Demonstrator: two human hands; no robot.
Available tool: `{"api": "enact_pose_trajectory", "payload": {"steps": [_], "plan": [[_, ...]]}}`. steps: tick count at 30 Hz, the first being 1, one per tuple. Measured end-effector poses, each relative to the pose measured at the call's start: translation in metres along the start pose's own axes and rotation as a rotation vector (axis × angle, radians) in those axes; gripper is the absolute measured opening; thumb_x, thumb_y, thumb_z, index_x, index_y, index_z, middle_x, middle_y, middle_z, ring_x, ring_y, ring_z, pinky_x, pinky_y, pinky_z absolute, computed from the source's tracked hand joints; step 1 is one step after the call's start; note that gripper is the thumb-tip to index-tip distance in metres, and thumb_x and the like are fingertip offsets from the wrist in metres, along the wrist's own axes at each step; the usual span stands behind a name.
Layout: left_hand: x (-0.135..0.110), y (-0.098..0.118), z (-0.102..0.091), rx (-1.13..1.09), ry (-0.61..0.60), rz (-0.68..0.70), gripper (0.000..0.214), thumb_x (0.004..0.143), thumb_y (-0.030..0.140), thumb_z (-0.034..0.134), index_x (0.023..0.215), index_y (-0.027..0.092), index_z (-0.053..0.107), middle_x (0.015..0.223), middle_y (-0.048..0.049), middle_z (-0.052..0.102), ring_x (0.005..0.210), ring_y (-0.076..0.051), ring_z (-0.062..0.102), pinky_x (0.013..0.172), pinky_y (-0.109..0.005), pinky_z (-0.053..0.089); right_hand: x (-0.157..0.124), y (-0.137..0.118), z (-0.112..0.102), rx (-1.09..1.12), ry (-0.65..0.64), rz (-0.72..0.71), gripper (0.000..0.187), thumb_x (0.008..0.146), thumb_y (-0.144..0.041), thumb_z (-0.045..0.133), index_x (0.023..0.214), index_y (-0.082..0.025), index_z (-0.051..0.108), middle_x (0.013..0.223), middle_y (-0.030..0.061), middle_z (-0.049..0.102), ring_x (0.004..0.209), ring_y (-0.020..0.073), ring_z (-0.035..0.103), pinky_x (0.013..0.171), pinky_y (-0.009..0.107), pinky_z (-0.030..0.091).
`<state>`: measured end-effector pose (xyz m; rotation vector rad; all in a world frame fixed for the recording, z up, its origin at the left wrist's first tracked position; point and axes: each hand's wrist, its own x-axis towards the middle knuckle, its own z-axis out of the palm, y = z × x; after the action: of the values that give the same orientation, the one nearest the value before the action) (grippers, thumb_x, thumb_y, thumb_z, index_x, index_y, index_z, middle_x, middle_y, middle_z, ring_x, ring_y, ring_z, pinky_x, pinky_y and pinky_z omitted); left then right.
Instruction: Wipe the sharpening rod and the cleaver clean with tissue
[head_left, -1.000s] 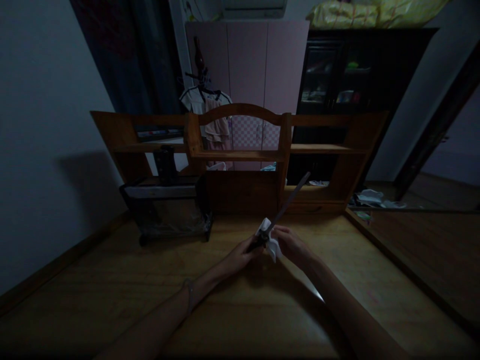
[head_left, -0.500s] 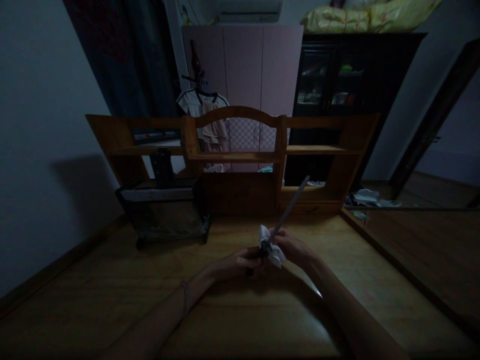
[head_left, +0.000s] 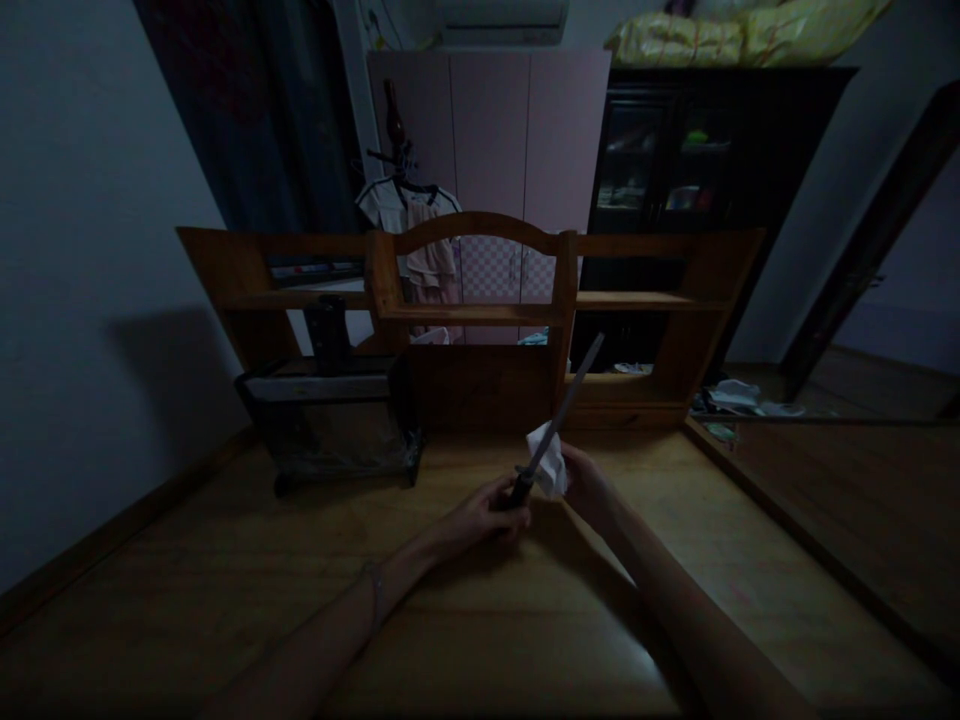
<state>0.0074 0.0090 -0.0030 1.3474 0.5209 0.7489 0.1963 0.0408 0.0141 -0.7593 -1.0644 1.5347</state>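
My left hand [head_left: 480, 518] is closed around the dark handle of a long, narrow knife [head_left: 573, 392], which has a small guard. Its grey blade tilts up and away to the right. My right hand [head_left: 583, 480] is closed on a crumpled white tissue [head_left: 553, 468] that lies against the blade a little above the guard. Part of the right hand's fingers is hidden behind the tissue. Both hands are held above the wooden tabletop [head_left: 450, 620].
A dark-framed case [head_left: 334, 435] with a black cylinder [head_left: 327, 335] on it stands at the left. Across the back runs a wooden shelf unit [head_left: 480, 315]. Beyond it are a pink wardrobe [head_left: 491, 130] and a dark cabinet [head_left: 757, 170].
My right hand and the tissue have moved up the blade, away from the guard. The knife has turned slightly more upright, its tip shifting left. My left hand keeps its grip.
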Motion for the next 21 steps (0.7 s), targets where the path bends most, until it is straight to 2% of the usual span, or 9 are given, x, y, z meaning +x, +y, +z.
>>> {"api": "enact_pose_trajectory", "payload": {"steps": [5, 10, 16, 21], "plan": [[0.002, 0.009, 0.001, 0.152, 0.160, 0.130, 0.034, 0.077, 0.039, 0.066, 0.098, 0.015, 0.055, 0.077, 0.0004, 0.051, 0.062, -0.008, 0.045, 0.056, -0.021, 0.033, 0.000, -0.002, -0.003, 0.121, 0.079, 0.064, 0.017, 0.073, -0.032, 0.065, 0.075, -0.016, 0.065, 0.065, 0.0007, 0.060, 0.055, 0.0105, 0.049, 0.051, 0.022, 0.037], [0.008, 0.010, -0.005, 0.289, 0.298, 0.171, 0.031, 0.079, 0.041, 0.062, 0.090, 0.011, 0.062, 0.084, -0.0038, 0.059, 0.079, -0.015, 0.051, 0.073, -0.025, 0.039, -0.008, -0.001, 0.007, 0.094, -0.003, 0.027, 0.020, 0.073, -0.035, 0.068, 0.074, -0.015, 0.064, 0.062, -0.0019, 0.056, 0.052, 0.0080, 0.043, 0.048, 0.021, 0.030], [0.020, -0.011, -0.020, 0.247, 0.338, 0.235, 0.037, 0.076, 0.039, 0.065, 0.101, 0.012, 0.063, 0.095, -0.0062, 0.064, 0.089, -0.020, 0.056, 0.083, -0.029, 0.041, -0.011, -0.002, 0.015, 0.093, -0.076, 0.036, 0.019, 0.071, -0.032, 0.072, 0.076, -0.014, 0.066, 0.068, 0.0007, 0.058, 0.055, 0.0087, 0.047, 0.050, 0.022, 0.032], [0.020, -0.014, -0.025, 0.224, 0.355, 0.209, 0.039, 0.075, 0.040, 0.066, 0.104, 0.013, 0.064, 0.098, -0.0063, 0.065, 0.091, -0.022, 0.057, 0.084, -0.031, 0.042, -0.017, -0.004, 0.021, 0.052, -0.118, 0.022, 0.021, 0.074, -0.035, 0.069, 0.076, -0.014, 0.066, 0.065, 0.0004, 0.055, 0.054, 0.0087, 0.044, 0.049, 0.022, 0.032]]}}
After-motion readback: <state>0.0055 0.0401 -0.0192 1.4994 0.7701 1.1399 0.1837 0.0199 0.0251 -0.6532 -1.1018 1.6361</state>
